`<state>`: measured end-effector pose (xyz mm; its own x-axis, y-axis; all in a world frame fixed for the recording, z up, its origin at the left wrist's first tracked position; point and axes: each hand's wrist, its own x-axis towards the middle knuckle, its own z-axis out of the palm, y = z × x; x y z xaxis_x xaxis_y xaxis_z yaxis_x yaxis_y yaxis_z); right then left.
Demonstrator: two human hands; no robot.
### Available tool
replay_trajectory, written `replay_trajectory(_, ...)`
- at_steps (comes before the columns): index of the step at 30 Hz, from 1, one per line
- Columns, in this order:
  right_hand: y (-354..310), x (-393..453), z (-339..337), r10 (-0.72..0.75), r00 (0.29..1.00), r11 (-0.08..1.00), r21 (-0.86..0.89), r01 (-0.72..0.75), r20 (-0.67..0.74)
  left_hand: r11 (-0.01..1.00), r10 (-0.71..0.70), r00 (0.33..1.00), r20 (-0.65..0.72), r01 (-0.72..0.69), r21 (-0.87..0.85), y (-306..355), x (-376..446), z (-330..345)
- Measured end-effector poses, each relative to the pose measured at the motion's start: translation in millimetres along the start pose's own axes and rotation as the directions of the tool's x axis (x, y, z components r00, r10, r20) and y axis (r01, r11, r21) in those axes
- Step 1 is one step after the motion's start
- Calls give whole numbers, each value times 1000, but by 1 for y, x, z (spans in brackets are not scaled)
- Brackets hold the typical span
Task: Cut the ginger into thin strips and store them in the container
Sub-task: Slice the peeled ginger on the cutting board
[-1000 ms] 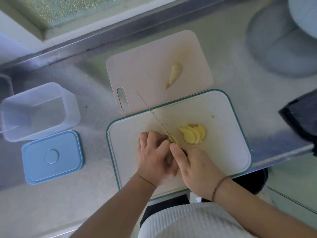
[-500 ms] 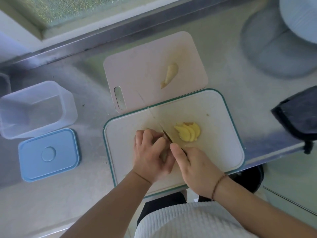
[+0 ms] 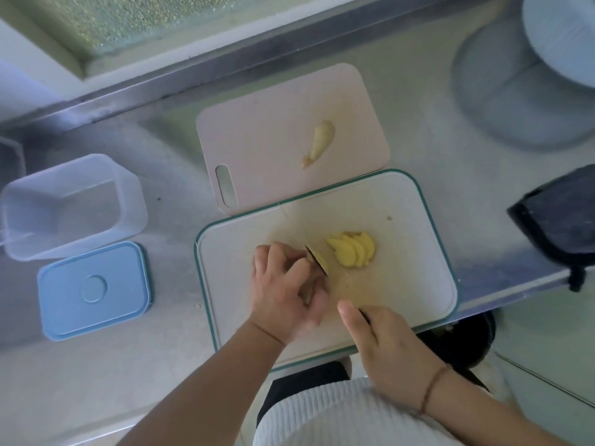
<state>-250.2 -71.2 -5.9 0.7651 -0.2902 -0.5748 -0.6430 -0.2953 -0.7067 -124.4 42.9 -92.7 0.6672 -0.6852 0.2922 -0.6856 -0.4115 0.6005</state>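
Observation:
My left hand [image 3: 286,284] curls over a small ginger piece [image 3: 317,260] on the white cutting board [image 3: 428,278] and pins it down. Its cut yellow face points right. My right hand [image 3: 386,346] grips the knife [image 3: 365,317] by its dark handle, a little right of and nearer than the left hand. The blade is thin and blurred, running up-left past the ginger. A fanned pile of ginger slices [image 3: 352,252] lies just right of the held piece. A peeled ginger root [image 3: 318,143] rests on the pink board [image 3: 257,140]. The clear container [image 3: 64,204] stands open at the left.
The container's blue lid [image 3: 93,289] lies flat in front of it on the steel counter. A dark cloth [image 3: 560,220] hangs over the counter's right edge. A round pale-blue vessel [image 3: 531,75] sits at the back right. The counter's front edge runs just behind my hands.
My right hand has drawn the knife back toward me, away from the left hand. The left hand stays on the ginger piece. The slice pile is unchanged.

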Motion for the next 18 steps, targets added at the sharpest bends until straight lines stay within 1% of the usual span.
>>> replay_trajectory(3,-6,18,2,-19,1000,1000,0,19,24,1000,9,1000,-7,-9,4,-1,-1,2)
replay_trajectory(7,-20,48,6,-54,999,999,0,54,4,1000,19,1000,-17,-19,10,2,1,-2)
replay_trajectory(9,-14,35,5,-29,1000,1000,8,29,-8,1000,17,999,-27,-16,1,3,1,-2)
replay_trajectory(13,-2,8,1,51,998,999,-18,-50,34,1000,6,999,-35,-6,-7,3,1,-1)
replay_trajectory(16,-15,35,4,11,1000,1000,11,-12,14,1000,20,999,-34,-20,-6,4,2,-1)
replay_trajectory(18,-30,56,1,16,1000,999,34,-16,12,1000,27,999,-33,-27,4,4,1,-2)
